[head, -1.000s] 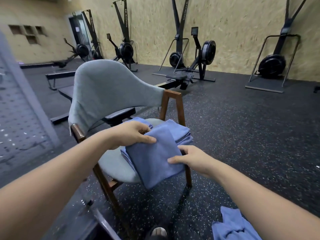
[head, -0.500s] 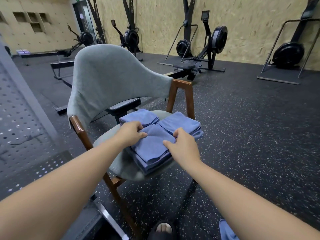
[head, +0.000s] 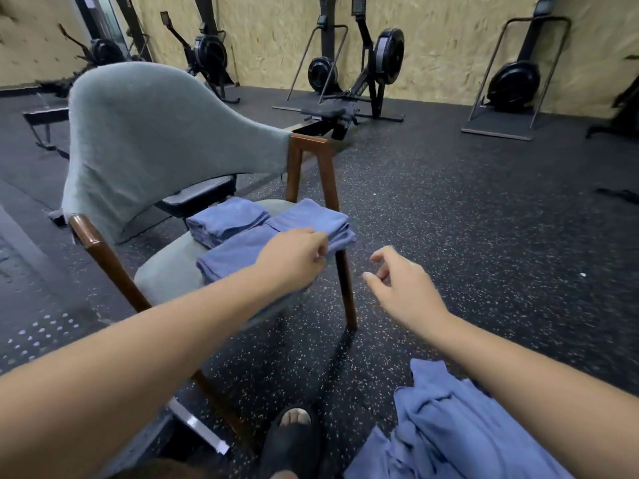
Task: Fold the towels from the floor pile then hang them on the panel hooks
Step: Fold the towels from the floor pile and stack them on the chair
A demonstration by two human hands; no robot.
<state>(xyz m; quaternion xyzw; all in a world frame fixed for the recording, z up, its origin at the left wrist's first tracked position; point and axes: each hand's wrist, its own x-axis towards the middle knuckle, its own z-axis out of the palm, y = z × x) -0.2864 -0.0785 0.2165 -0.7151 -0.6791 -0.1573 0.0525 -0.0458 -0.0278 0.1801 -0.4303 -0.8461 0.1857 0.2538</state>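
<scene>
Lying beneath left fingers (head: 318,244): folded towel (head: 235,254).

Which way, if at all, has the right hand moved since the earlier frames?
Yes. The right hand left the front folded towel and drew right, past the chair's front leg.

Your folded towels (head: 235,254) are a dusty periwinkle blue, the same shade as the rumpled floor pile (head: 466,437). The chair's upholstery (head: 148,140) is pale grey-green (plain, no print), its wooden frame (head: 326,174) reddish brown. The rubber floor (head: 484,254) is black, flecked with pale specks. The chipboard wall (head: 449,36) is straw yellow, flaked; rowing machines (head: 387,53) and your slipper (head: 290,447) are black.
</scene>
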